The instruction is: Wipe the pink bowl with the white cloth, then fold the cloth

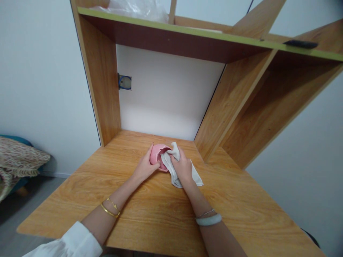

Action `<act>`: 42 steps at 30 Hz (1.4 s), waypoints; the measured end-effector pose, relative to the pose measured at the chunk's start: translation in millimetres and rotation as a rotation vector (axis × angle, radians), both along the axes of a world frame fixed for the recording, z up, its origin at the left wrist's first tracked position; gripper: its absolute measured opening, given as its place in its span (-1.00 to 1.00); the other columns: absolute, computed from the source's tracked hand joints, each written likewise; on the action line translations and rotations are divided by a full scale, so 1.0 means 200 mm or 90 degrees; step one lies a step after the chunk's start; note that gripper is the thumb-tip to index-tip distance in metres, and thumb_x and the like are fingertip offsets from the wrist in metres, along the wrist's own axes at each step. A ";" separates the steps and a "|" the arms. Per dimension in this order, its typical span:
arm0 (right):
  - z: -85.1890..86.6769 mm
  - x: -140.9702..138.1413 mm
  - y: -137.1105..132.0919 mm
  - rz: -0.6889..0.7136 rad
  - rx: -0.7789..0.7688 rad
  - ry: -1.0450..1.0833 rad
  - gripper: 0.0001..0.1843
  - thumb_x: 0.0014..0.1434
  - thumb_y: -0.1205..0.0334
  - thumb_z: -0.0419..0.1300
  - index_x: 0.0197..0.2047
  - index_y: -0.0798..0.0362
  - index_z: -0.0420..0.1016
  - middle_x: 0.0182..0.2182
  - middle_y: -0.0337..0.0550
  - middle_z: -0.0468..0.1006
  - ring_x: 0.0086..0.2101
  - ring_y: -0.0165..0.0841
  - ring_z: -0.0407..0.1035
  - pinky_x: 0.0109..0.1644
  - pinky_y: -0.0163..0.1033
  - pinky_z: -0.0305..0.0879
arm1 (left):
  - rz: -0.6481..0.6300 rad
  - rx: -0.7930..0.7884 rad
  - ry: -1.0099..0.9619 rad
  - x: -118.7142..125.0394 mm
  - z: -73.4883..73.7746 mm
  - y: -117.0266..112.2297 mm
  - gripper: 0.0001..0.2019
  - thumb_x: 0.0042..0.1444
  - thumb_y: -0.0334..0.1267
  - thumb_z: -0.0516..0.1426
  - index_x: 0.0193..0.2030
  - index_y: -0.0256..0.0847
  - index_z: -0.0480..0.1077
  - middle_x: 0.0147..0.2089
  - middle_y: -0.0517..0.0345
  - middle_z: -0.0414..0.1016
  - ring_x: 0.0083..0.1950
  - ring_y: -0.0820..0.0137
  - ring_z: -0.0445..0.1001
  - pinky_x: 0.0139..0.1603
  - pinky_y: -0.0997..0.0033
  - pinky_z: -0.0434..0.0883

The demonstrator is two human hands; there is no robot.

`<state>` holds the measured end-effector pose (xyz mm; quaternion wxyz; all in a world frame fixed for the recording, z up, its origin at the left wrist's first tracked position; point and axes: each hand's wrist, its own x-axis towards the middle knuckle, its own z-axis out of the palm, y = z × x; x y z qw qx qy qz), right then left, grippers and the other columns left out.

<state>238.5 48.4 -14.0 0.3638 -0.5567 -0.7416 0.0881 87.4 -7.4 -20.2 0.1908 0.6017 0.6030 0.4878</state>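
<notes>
Holding a pink bowl-like container (pixel 154 153) between both hands, gripped along its left side by a left hand (pixel 144 167) curled partway around it, thumb near the rim. Clutching a pale grey cloth (pixel 175 176) in a mostly closed right hand (pixel 183 167), just right of the container, with some fabric tucked into the opening tilted that way, above or on the wooden desktop (pixel 102 189), hard to tell which.

A room in a home is being suggested: a wood-grain desk (pixel 155 208) is being backed by built-in wooden shelving (pixel 233 100) at the far side, and at left a low blue furniture piece (pixel 20 184) is being partly covered by a fringed woven throw (pixel 21 157).
</notes>
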 end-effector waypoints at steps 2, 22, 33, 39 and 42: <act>0.01 0.01 0.00 -0.007 0.009 -0.021 -0.42 0.08 0.16 0.10 0.18 -0.07 0.11 -0.16 -0.11 0.52 -0.24 -0.25 0.42 -0.20 -0.27 0.23 | -0.002 -0.002 0.025 0.00 0.01 -0.01 -0.25 -0.06 -0.26 0.07 0.29 -0.31 -0.11 -0.04 0.00 0.41 -0.15 0.32 0.43 -0.08 0.35 0.35; -0.08 -0.02 0.04 0.069 -0.065 0.210 -0.67 0.10 0.23 -0.04 -0.13 0.11 0.43 -0.27 -0.06 0.56 -0.25 -0.29 0.42 -0.23 -0.31 0.27 | -0.091 0.040 -0.117 0.03 -0.08 0.04 -0.28 0.02 -0.12 0.10 0.25 -0.27 -0.16 0.12 -0.10 0.24 0.02 0.29 0.35 -0.01 0.31 0.33; 0.00 0.03 0.02 -0.036 0.026 -0.078 -0.36 0.07 0.15 0.09 0.22 0.01 0.04 -0.29 -0.08 0.55 -0.31 -0.23 0.43 -0.27 -0.27 0.21 | -0.012 0.047 0.049 0.00 0.03 -0.02 -0.36 -0.08 -0.24 0.11 0.19 -0.26 0.10 -0.03 0.03 0.42 -0.12 0.30 0.43 -0.07 0.34 0.36; -0.04 0.03 0.04 0.039 0.008 -0.016 -0.38 0.07 0.20 0.07 0.20 0.07 0.06 -0.18 -0.02 0.52 -0.25 -0.23 0.42 -0.24 -0.29 0.23 | -0.048 0.035 0.105 0.00 0.02 -0.03 -0.31 -0.06 -0.17 0.13 0.24 -0.22 0.04 0.05 0.00 0.36 0.02 0.21 0.36 0.03 0.27 0.29; -0.07 0.02 0.05 0.075 0.023 0.085 -0.46 0.08 0.26 0.02 0.15 0.07 0.13 -0.12 -0.04 0.49 -0.18 -0.25 0.39 -0.19 -0.29 0.24 | -0.046 0.047 0.054 -0.01 -0.01 -0.01 -0.25 -0.02 -0.09 0.12 0.28 -0.20 -0.09 0.08 -0.02 0.33 0.06 0.20 0.33 0.05 0.22 0.26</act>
